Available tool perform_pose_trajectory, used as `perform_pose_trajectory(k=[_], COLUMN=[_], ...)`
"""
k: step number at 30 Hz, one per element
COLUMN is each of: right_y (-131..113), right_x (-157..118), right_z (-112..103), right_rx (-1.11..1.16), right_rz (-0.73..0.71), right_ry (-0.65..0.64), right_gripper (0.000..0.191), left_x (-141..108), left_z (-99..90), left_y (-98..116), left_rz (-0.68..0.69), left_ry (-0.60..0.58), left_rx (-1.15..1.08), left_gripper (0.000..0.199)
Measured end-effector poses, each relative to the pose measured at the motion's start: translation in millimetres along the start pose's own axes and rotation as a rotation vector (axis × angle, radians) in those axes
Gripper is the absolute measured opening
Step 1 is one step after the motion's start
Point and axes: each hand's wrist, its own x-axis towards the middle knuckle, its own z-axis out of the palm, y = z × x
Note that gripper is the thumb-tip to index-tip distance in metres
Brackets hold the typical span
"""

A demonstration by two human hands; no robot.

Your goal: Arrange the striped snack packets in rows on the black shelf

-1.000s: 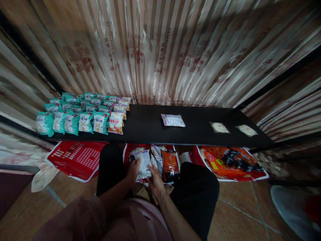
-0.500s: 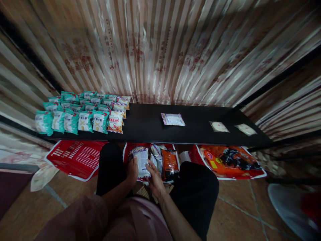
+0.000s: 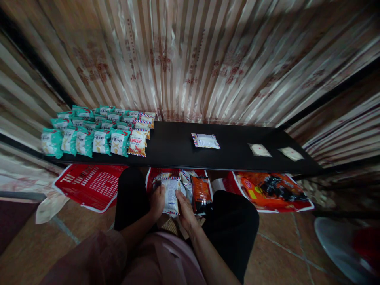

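Observation:
Between my knees I hold a small snack bag (image 3: 170, 194), its white printed back facing up and its crimped ends striped. My left hand (image 3: 157, 202) is closed on the bag's left side, thumb on top. On its right side, my right hand (image 3: 185, 209) grips it with the fingers mostly hidden below. Under the bag stands a red basket (image 3: 211, 189) holding more striped snack bags (image 3: 186, 180) and an orange-and-black packet (image 3: 202, 192).
On the black shelf (image 3: 172, 142), several teal snack bags (image 3: 84, 142) stand in rows at left, beside orange-and-white bags (image 3: 137, 142). One bag (image 3: 205, 141) lies mid-shelf; two pale flat packets (image 3: 259, 150) lie at right. Red baskets (image 3: 89, 186) flank my legs. A striped curtain (image 3: 178, 59) hangs behind.
The held bag has shifted slightly to the right and turned more upright between my hands. My right hand's fingers have moved along its right edge. The shelf goods have not moved.

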Motion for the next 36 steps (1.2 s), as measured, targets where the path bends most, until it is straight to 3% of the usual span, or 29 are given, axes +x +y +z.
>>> perform_pose_trajectory(k=[13, 16, 22, 27, 36], right_y=[3, 5, 8, 12, 8], right_x=[-1, 0, 2, 3, 5], right_z=[9, 8, 6, 6, 11], right_rx=[-0.035, -0.061, -0.124, -0.175, -0.241], right_rz=[-0.051, -0.077, -0.112, -0.133, -0.204], right_ry=[0.085, 0.081, 0.112, 0.131, 0.177], right_gripper=[0.038, 0.038, 0.035, 0.035, 0.045], left_x=[-1, -2, -1, -1, -14], left_z=[-2.2, -2.9, -3.5, -6.2, -12.2], left_y=[4, 7, 6, 4, 14], left_rz=[0.011, 0.035, 0.305, 0.439, 0.395], left_ry=[-0.019, 0.053, 0.266, 0.216, 0.104], left_rx=[0.157, 0.174, 0.094, 0.079, -0.009], left_gripper=[0.044, 0.034, 0.017, 0.014, 0.026])
